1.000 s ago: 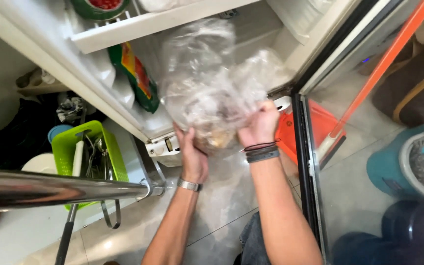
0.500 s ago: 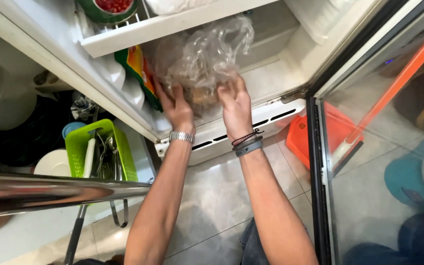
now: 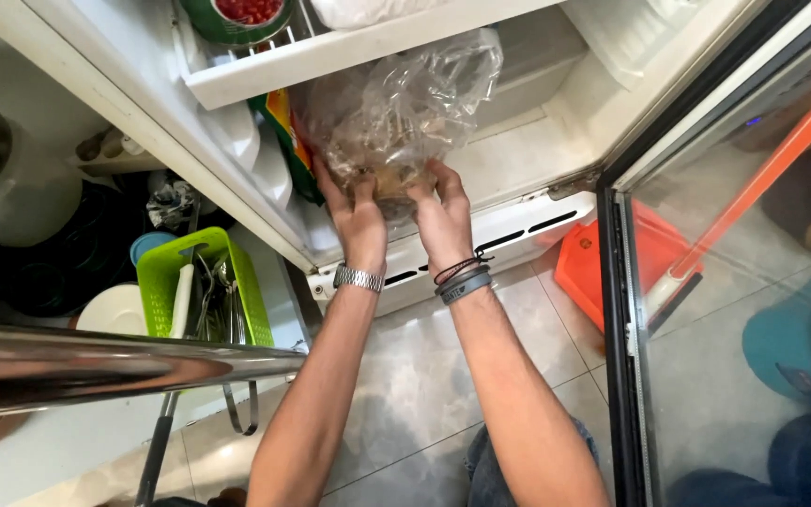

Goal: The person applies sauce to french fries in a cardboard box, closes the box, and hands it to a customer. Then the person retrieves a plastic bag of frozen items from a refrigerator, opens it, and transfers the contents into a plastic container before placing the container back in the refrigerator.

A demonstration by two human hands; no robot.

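Both hands reach into the open fridge's lowest compartment: left hand and right hand sit side by side under a crumpled clear plastic bag with brownish contents. Fingers of each hand are curled and pressed against the bag's lower end, gripping it from either side; the bag rises above the fingertips, leaning toward the white shelf. A green-and-orange packet stands just left of the bag; a green basket sits outside on the counter.

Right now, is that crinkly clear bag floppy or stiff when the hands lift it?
Probably floppy: the clear plastic bag is wrinkled and slumps above the left hand and right hand. Its brownish contents sit low, so it likely sags at the bottom.
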